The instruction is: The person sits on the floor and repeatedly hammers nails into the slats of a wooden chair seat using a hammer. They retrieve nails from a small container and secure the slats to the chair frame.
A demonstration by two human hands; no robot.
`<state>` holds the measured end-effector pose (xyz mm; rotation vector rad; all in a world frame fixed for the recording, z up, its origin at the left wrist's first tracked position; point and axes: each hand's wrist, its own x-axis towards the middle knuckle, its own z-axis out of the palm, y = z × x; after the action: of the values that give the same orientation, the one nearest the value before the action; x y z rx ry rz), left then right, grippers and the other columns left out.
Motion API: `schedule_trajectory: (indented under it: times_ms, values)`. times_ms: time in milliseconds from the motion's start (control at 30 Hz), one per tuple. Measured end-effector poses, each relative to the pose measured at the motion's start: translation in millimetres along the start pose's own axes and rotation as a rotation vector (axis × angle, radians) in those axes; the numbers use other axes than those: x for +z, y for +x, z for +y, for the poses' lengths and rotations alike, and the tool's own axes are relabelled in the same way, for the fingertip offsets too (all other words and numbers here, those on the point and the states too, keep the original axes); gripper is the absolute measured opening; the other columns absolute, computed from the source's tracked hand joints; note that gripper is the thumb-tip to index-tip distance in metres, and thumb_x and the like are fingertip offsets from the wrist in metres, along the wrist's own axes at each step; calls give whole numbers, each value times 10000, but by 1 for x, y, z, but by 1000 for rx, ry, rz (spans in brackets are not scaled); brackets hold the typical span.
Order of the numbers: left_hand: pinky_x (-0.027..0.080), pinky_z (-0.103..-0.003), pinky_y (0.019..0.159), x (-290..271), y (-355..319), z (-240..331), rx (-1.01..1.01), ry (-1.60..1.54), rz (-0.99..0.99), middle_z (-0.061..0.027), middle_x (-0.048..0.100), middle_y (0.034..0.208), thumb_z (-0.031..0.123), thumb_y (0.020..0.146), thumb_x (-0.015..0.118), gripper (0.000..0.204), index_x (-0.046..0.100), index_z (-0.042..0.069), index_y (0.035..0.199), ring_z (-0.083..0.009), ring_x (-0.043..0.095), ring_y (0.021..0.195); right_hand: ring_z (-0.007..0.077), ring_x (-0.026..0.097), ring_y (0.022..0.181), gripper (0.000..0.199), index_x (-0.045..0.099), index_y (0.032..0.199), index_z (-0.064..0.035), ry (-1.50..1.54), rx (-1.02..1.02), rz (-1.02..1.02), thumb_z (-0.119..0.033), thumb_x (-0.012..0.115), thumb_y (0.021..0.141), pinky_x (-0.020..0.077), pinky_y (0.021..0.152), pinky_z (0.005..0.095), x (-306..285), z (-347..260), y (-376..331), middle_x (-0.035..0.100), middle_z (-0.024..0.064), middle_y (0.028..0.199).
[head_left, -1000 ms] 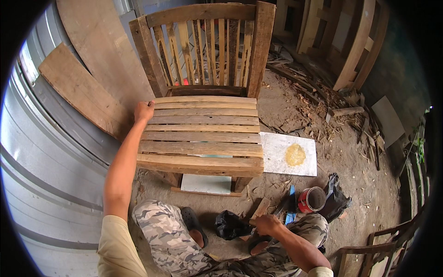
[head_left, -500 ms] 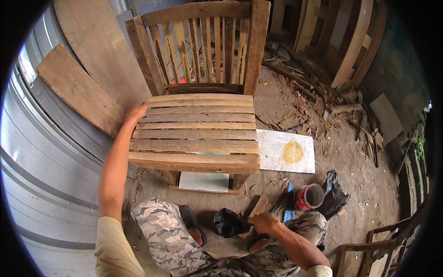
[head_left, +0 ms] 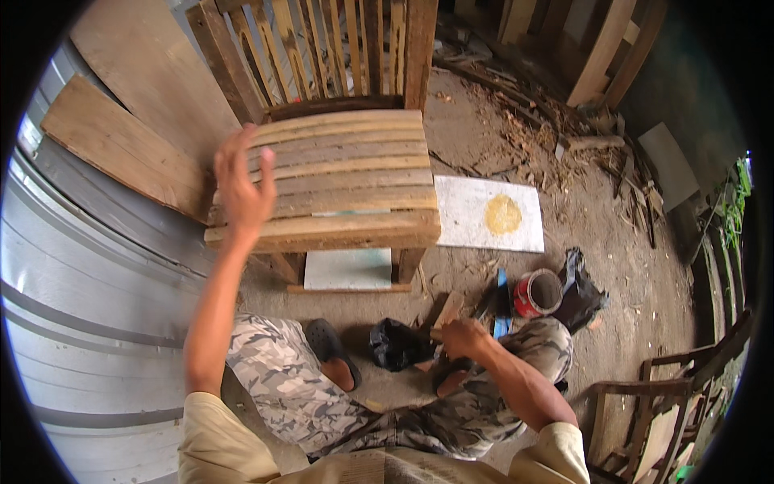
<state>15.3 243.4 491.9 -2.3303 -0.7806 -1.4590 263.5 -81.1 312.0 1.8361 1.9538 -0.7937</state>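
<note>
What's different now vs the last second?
The left hand has let go of the seat's back left corner, opened and come forward over its left side; contact is unclear. The whole view has shifted, so everything sits higher in frame.

Unchanged: the right hand, seemingly closed on a handle, plus the tin and white board.

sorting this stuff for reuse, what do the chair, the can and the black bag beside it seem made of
Chair: wood, apparently unvarnished; grain and uneven browns show, with little shine.
Can: probably metal, with a red painted or printed finish; its round, thin-walled form suggests it.
Bag: likely thin plastic film, slightly glossy; it shows crumpled folds and highlights.
</note>
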Motion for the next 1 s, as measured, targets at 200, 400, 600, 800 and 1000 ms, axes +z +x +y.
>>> schedule_trajectory:
  times_ms: [200, 400, 600, 800, 1000]
  values:
    - [460, -302, 664, 17, -146, 154, 748, -714, -579, 19, 596, 772, 198, 862, 599, 90, 605, 151, 786, -161, 608, 774, 282, 706, 939, 369, 698, 1118, -219, -7, 77, -7, -196, 672, 751, 559, 740, 425, 17, 15, 2, 723, 90, 998]
    - [523, -428, 641, 91, -378, 127, 477, -611, -1201, -112, 663, 817, 146, 844, 599, 79, 657, 94, 855, -317, 669, 763, 290, 701, 963, 289, 738, 1032, -180, -37, 113, -83, -203, 667, 753, 557, 767, 419, 25, 10, 14, 730, 109, 983]
    - [525, -457, 789, 94, -413, 162, -698, -459, -1014, -155, 690, 985, 276, 939, 535, 237, 653, 111, 1063, -368, 661, 901, 290, 704, 957, 218, 768, 921, -135, 20, 201, -130, -167, 690, 720, 558, 757, 402, 43, 13, -2, 736, 117, 974]
    - [496, -447, 822, 82, -445, 194, -689, -531, -997, -87, 651, 1079, 249, 913, 577, 186, 664, 126, 1020, -318, 614, 991, 285, 673, 1043, 442, 671, 1172, -202, 2, 211, -371, -149, 685, 734, 546, 809, 390, 28, -1, -9, 710, 79, 1091]
    - [380, -421, 915, 79, -490, 188, -267, -207, -1050, 2, 656, 1049, 221, 843, 651, 169, 738, 145, 966, -205, 537, 1058, 278, 678, 1036, 423, 676, 1169, -206, 42, 214, -377, -154, 655, 750, 548, 811, 384, 56, 2, -14, 716, 74, 1069]
